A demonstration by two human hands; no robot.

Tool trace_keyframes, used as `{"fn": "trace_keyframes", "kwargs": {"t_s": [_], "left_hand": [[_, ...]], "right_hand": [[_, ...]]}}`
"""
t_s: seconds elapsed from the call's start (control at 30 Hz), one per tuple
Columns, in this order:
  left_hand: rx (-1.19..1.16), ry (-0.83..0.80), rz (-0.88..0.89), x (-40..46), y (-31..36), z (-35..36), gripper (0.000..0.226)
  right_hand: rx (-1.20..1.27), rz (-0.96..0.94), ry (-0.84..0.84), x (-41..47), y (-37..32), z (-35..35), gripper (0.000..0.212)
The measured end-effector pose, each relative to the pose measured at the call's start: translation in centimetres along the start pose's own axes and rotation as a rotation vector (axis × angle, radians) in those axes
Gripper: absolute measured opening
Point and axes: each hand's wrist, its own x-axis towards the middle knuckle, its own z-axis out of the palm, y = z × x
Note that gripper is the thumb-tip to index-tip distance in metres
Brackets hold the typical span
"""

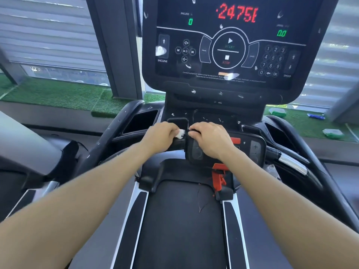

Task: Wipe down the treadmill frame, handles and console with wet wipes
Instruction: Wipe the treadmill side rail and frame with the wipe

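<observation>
The black treadmill console (229, 45) fills the top of the head view, its display lit with red and green digits. Below it, my left hand (160, 135) grips a small white wet wipe (180, 133) against the front crossbar beside the lower control pad (250, 150). My right hand (210, 139) lies with curled fingers over the left part of that pad, fingertips close to the wipe. What its fingers hold is hidden. The chrome right handle (293, 163) juts out at right. The dark running belt (182, 220) stretches below my arms.
A red safety clip (218, 176) hangs under the control pad. Cup holders (140, 121) flank the console base. Green wipe packs (333, 133) and a blue packet (315, 116) lie on the artificial-grass ledge at right. Window blinds are behind.
</observation>
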Motion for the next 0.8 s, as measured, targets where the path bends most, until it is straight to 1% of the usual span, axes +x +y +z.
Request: {"fn": "trace_keyframes", "kwargs": {"t_s": [0.13, 0.2, 0.23, 0.33, 0.43, 0.5, 0.53, 0.63, 0.7, 0.73, 0.8], "left_hand": [[-0.073, -0.345, -0.124, 2.9, -0.6, -1.6, 0.023], [-0.048, -0.418, -0.212, 4.2, -0.1, -1.9, 0.013], [-0.035, -0.449, -0.219, 4.6, 0.3, -1.9, 0.011], [-0.030, -0.559, -0.170, 5.6, 1.5, -1.5, 0.021], [-0.083, -0.572, -0.154, 5.7, 1.7, -1.3, 0.028], [-0.099, -0.531, -0.123, 5.2, 1.8, -1.4, 0.033], [-0.089, -0.484, -0.098, 4.9, 1.7, -1.3, 0.035], [-0.043, -0.245, 0.026, 3.0, 1.2, -0.6, 0.028], [0.002, -0.076, 0.111, 1.7, 0.8, 0.2, 0.028], [0.026, -0.021, 0.129, 1.2, 0.5, 0.7, 0.028], [0.111, 0.108, 0.178, -0.3, 0.3, 1.5, 0.019]], "right_hand": [[-0.002, 0.008, -0.011, 0.0, -0.1, 0.0, 0.031], [0.004, 0.011, -0.010, 0.0, 0.0, -0.1, 0.032], [0.006, 0.011, -0.009, 0.0, 0.0, 0.0, 0.032], [0.004, 0.004, -0.006, 0.1, 0.1, 0.1, 0.031], [0.018, 0.005, -0.012, 0.2, 0.2, 0.1, 0.031], [0.028, 0.003, -0.010, 0.1, 0.3, 0.0, 0.030], [0.030, 0.002, -0.010, 0.1, 0.3, 0.0, 0.030], [0.036, 0.002, -0.011, 0.2, 0.3, 0.0, 0.029], [0.037, 0.001, -0.007, 0.2, 0.2, 0.0, 0.030], [0.036, 0.003, -0.007, 0.2, 0.2, 0.0, 0.031], [0.037, 0.009, -0.006, 0.1, 0.2, 0.0, 0.032]]}}
